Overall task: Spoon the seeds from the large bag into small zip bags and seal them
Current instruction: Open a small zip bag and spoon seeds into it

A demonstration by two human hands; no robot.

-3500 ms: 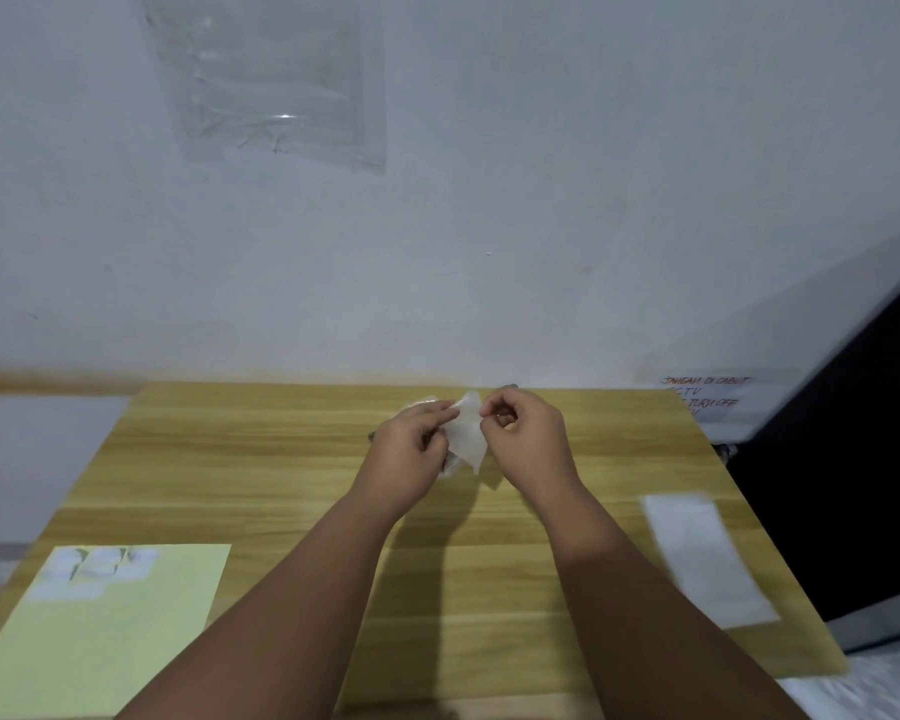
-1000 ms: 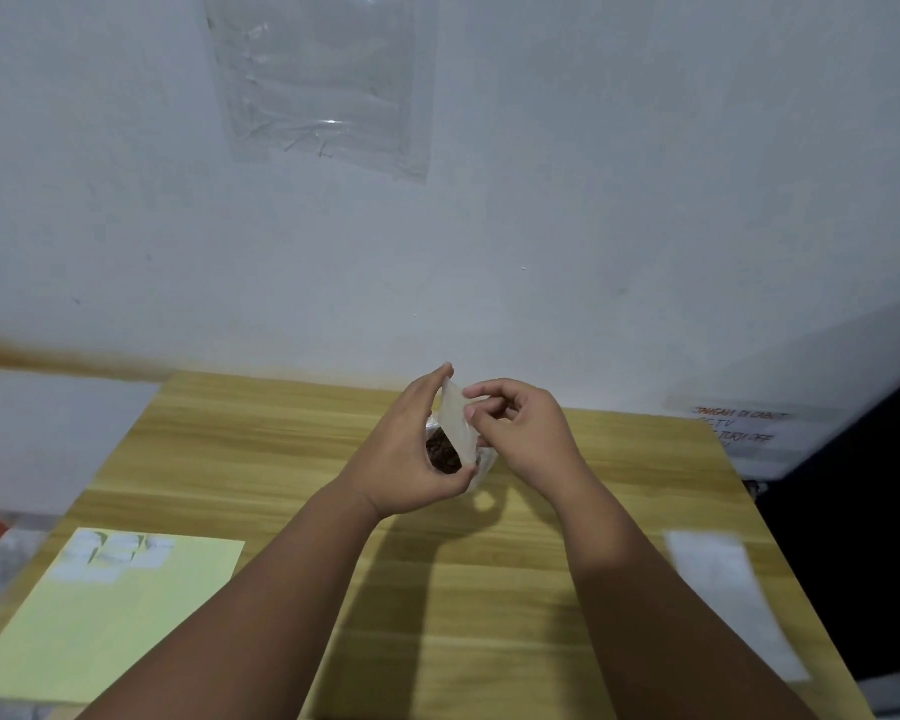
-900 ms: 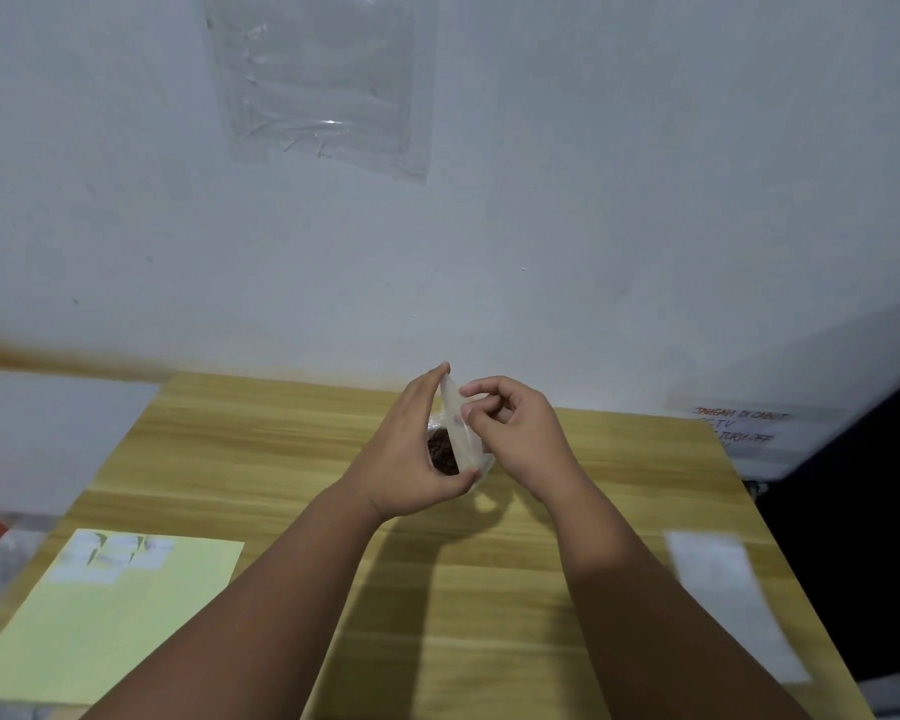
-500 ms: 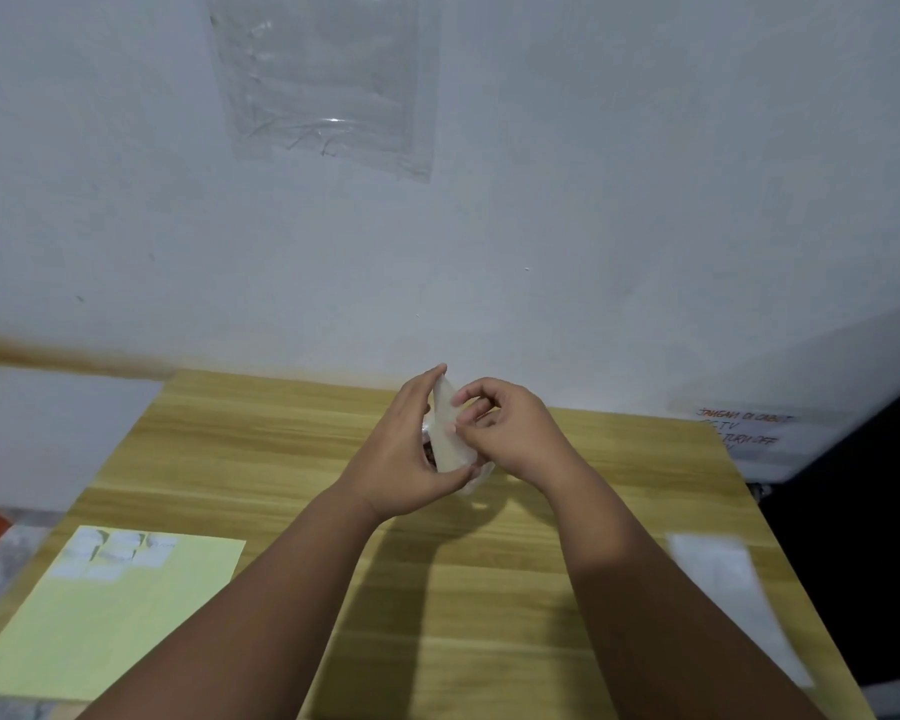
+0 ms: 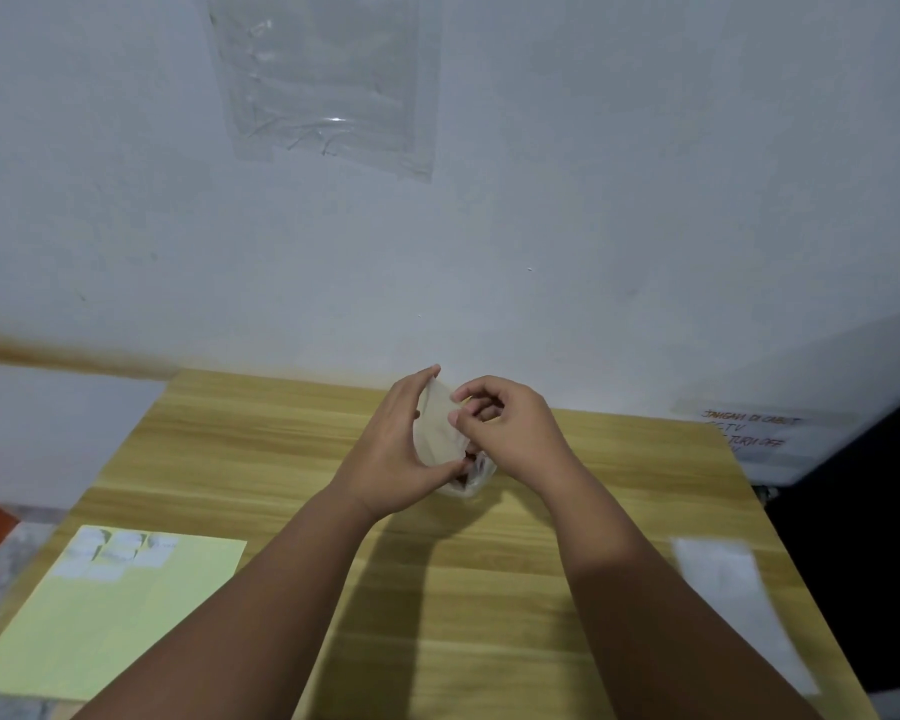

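A small clear zip bag (image 5: 436,427) stands upright between my two hands above the far middle of the wooden table (image 5: 261,459). My left hand (image 5: 393,459) holds it from the left, forefinger at its top and thumb under its lower edge. My right hand (image 5: 510,431) pinches its right edge with curled fingers. Just beneath them, the large clear bag (image 5: 470,478) with dark brown seeds shows partly, mostly hidden by my hands. No spoon is visible.
A pale yellow sheet (image 5: 100,615) lies at the table's near left with several small filled zip bags (image 5: 115,553) on its far edge. A strip of blank small bags (image 5: 733,595) lies at the right. A plastic sleeve (image 5: 328,80) hangs on the wall.
The camera has shifted since 3.5 s ago. Over the last second my right fingers moved down the small bag's right edge, and the bag now hides most of the dark seeds.
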